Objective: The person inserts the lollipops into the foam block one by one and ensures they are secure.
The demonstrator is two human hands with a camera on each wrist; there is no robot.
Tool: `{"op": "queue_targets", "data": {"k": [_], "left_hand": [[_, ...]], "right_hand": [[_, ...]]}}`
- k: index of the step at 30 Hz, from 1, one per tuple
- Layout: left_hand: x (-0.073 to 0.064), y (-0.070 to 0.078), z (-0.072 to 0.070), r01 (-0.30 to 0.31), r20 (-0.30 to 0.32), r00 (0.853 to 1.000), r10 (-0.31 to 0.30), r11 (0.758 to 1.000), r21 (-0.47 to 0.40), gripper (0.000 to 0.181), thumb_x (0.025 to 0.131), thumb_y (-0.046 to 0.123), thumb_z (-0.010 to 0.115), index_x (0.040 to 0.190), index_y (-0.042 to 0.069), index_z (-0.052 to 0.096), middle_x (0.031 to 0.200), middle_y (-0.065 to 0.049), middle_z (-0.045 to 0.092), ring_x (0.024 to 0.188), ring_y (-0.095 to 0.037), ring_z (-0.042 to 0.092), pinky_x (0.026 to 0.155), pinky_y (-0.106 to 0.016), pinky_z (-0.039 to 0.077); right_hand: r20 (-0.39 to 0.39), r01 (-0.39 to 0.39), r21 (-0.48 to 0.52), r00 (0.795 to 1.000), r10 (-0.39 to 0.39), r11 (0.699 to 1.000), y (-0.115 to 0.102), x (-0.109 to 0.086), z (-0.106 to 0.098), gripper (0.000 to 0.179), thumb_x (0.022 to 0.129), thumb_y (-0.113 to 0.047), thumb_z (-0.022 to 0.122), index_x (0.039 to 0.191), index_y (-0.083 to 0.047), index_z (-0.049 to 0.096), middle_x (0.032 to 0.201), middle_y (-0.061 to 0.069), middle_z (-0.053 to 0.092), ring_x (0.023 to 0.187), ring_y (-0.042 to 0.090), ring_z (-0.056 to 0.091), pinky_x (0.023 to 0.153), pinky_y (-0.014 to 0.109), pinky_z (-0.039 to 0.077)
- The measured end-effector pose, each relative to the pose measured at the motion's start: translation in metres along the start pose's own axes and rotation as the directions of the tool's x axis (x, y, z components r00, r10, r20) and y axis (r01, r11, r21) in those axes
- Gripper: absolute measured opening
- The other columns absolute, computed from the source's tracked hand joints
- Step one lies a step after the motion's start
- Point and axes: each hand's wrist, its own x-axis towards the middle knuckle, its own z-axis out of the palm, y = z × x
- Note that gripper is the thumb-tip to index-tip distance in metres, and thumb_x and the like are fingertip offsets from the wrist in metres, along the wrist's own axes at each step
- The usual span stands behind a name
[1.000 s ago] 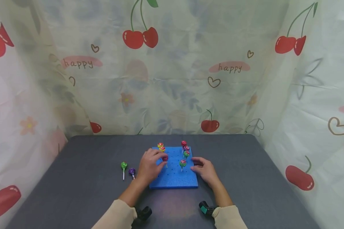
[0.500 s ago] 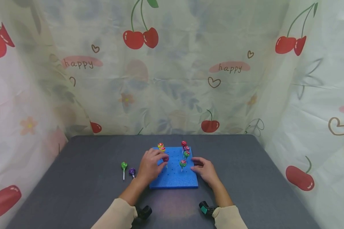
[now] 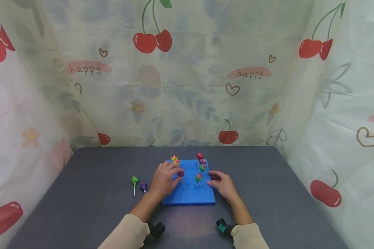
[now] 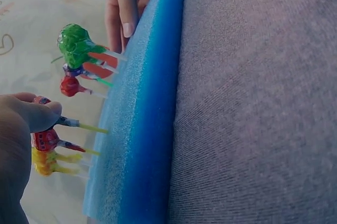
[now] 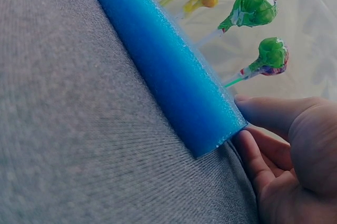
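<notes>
A dark red lollipop [image 3: 180, 174] is pinched by its head between the thumb and fingers of my left hand [image 3: 163, 180]. In the left wrist view its yellow stick [image 4: 93, 128] points at the blue foam board [image 3: 190, 197] and its tip meets the surface. Yellow lollipops [image 3: 174, 158] and a red lollipop [image 4: 46, 139] stand in the board near that hand. My right hand [image 3: 225, 185] grips the board's right edge, thumb on top and fingers against the side. Beside it stand green lollipops [image 3: 198, 177], a purple one and a red lollipop [image 3: 200, 156].
On the dark table [image 3: 90, 193], left of the board, lie a green lollipop [image 3: 134, 180] and a purple lollipop [image 3: 143, 187]. Rows of small holes mark the board. A printed curtain [image 3: 187, 103] hangs behind and at both sides.
My left hand has shifted very slightly to the right with the dark red lollipop. The right hand and the board have stayed in place.
</notes>
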Motion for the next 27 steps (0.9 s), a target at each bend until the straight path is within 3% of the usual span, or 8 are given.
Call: {"op": "queue_targets", "data": {"k": [12, 20, 27], "left_hand": [[0.0, 0.0, -0.004, -0.034, -0.001, 0.999, 0.034, 0.999, -0.028, 0.032, 0.07, 0.017, 0.09, 0.098, 0.016, 0.075, 0.1, 0.001, 0.069, 0.091, -0.018, 0.057, 0.071, -0.034, 0.043], [-0.002, -0.004, -0.013, -0.022, -0.02, 1.0, 0.021, 0.997, -0.067, 0.032, 0.07, 0.018, 0.089, 0.099, 0.018, 0.075, 0.103, 0.002, 0.068, 0.093, -0.019, 0.057, 0.072, -0.036, 0.043], [-0.005, -0.013, -0.023, -0.005, -0.022, 1.0, 0.004, 0.999, -0.048, 0.032, 0.071, 0.022, 0.089, 0.1, 0.018, 0.075, 0.103, 0.001, 0.068, 0.096, -0.02, 0.057, 0.075, -0.038, 0.045]], "right_hand": [[-0.004, 0.0, -0.015, 1.0, 0.0, 1.0, 0.001, 0.0, 0.001, 0.038, 0.088, -0.011, 0.072, 0.125, -0.01, 0.064, 0.121, 0.009, 0.063, 0.107, 0.026, 0.062, 0.091, 0.042, 0.049], [-0.002, -0.006, -0.01, 1.0, 0.006, 1.0, 0.0, 0.0, 0.001, 0.038, 0.089, -0.01, 0.072, 0.126, -0.01, 0.064, 0.121, 0.01, 0.063, 0.107, 0.026, 0.063, 0.091, 0.042, 0.049], [-0.005, -0.013, -0.008, 1.0, 0.013, 1.0, -0.001, 0.001, 0.001, 0.038, 0.089, -0.01, 0.072, 0.125, -0.01, 0.064, 0.121, 0.01, 0.063, 0.106, 0.025, 0.063, 0.091, 0.042, 0.049]]}}
